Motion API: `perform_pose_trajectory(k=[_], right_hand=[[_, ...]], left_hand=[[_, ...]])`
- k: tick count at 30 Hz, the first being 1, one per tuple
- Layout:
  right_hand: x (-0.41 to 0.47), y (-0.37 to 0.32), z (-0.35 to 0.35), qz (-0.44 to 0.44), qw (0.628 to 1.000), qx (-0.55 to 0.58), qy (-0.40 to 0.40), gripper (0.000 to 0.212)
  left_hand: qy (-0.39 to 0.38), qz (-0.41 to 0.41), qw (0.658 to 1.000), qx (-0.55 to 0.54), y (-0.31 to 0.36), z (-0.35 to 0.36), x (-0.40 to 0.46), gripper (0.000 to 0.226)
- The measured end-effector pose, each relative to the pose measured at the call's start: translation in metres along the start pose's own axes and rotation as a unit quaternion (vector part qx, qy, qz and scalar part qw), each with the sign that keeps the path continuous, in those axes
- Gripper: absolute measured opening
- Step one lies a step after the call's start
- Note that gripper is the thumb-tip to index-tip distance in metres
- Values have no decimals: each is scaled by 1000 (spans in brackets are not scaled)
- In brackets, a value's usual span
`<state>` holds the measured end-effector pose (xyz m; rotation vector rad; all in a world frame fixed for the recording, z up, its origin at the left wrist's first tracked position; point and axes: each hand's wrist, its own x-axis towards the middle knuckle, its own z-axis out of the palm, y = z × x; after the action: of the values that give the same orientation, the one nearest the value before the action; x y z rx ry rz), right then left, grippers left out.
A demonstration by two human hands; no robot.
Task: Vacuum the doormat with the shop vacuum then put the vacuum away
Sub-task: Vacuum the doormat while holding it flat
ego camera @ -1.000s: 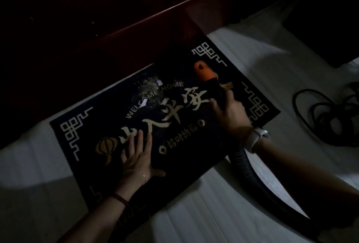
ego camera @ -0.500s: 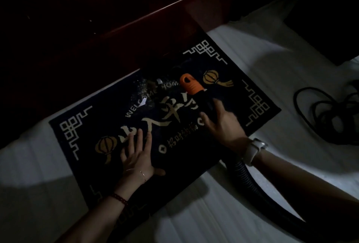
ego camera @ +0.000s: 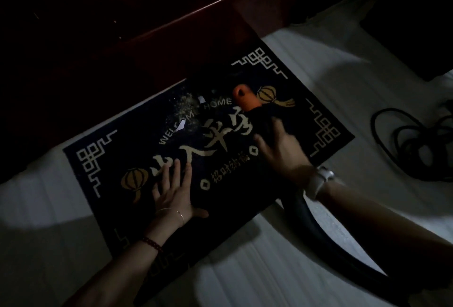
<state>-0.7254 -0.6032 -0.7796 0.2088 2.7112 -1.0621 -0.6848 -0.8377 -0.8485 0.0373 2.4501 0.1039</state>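
Pressing our flat left hand [ego camera: 172,193] on the doormat [ego camera: 282,184], we keep it from sliding. Our right hand [ego camera: 284,152] grips the nozzle [ego camera: 244,98] near the crumbs [ego camera: 185,106].

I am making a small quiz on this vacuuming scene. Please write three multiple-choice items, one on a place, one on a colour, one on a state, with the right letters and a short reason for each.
1. Where does the pale dust lie on the doormat?
A. by the word WELCOME
B. on the near corner
C. under the left hand

2. What colour is the nozzle tip?
A. white
B. orange
C. green

3. What is the left hand doing?
A. gripping the hose
B. lifting the mat
C. pressing flat on the mat

Answers:
1 A: the dust speckles the doormat around the WELCOME lettering.
2 B: the nozzle tip is orange, ahead of the right hand that holds the dark tube.
3 C: the left hand lies with fingers spread and straight on the mat; the hose runs behind the right wrist.
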Motion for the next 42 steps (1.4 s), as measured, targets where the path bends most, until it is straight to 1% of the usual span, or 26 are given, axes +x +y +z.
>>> perform_pose_trajectory(k=[1,2,4,7,9,11,14,15,16,18,21,22,23,25,28,29,30,31,33,35,36,37,38,40,42], right_hand=[[-9,2,2,-20,1000,-14,-18,49],[-16,5,0,-33,999,-27,-19,49],[-17,12,-11,-20,999,-28,20,49],[-9,22,-29,69,991,-13,118,49],[-9,26,-32,108,983,3,147,48],[-18,23,-25,87,989,-7,115,49],[-39,15,-8,15,999,-42,10,53],[-43,13,-6,-6,998,-66,-5,54],[-43,13,-7,-20,996,-90,-1,54],[-31,12,-16,-10,993,-108,46,53],[5,11,-37,84,988,-55,119,48],[14,11,-43,108,985,-28,132,47],[20,10,-46,112,985,-15,133,46],[13,2,-38,78,993,-25,90,48],[-23,-5,-6,-6,997,-71,-4,54],[-31,-4,0,-17,996,-87,-18,54],[-34,-1,0,-17,995,-96,-12,54],[-30,4,-5,-4,996,-92,9,54],[-11,16,-23,51,994,-73,70,51],[5,24,-45,119,984,-31,130,49],[8,26,-51,134,980,-16,145,48],[6,25,-51,131,981,-15,143,48],[1,21,-46,112,986,-22,124,47],[-21,13,-25,48,996,-47,55,50],[-41,10,-8,-5,997,-81,-2,52]], left_hand=[[2,0,1000,0,0,0,-1,129],[3,1,1000,-2,0,1,-1,129],[8,5,1000,-9,-1,1,0,130],[7,7,1000,-14,-1,1,0,130],[7,6,1000,-16,-1,2,0,130],[6,7,1000,-13,-2,1,0,129],[1,8,1000,-16,-2,1,-1,128],[1,8,1000,-17,-2,1,-1,128],[2,9,1000,-18,-2,1,-1,128],[6,12,1000,-19,-2,1,0,129],[-1,13,1000,-20,-2,1,0,128],[0,13,1000,-21,-3,1,0,129],[4,13,1000,-21,-3,2,1,129],[3,13,1000,-19,-4,1,1,129],[1,10,1000,-22,-3,2,0,130],[3,10,1000,-21,-3,2,0,130],[5,10,1000,-21,-3,2,0,130],[6,11,1000,-20,-3,2,0,130],[3,11,1000,-20,-4,2,0,129],[-4,10,1000,-16,-4,2,1,129],[-4,10,1000,-15,-4,2,1,129],[-2,10,1000,-14,-3,2,2,130],[-2,10,1000,-14,-3,2,2,129],[-3,11,1000,-14,-2,1,1,129],[-2,11,1000,-13,-2,1,0,129]])
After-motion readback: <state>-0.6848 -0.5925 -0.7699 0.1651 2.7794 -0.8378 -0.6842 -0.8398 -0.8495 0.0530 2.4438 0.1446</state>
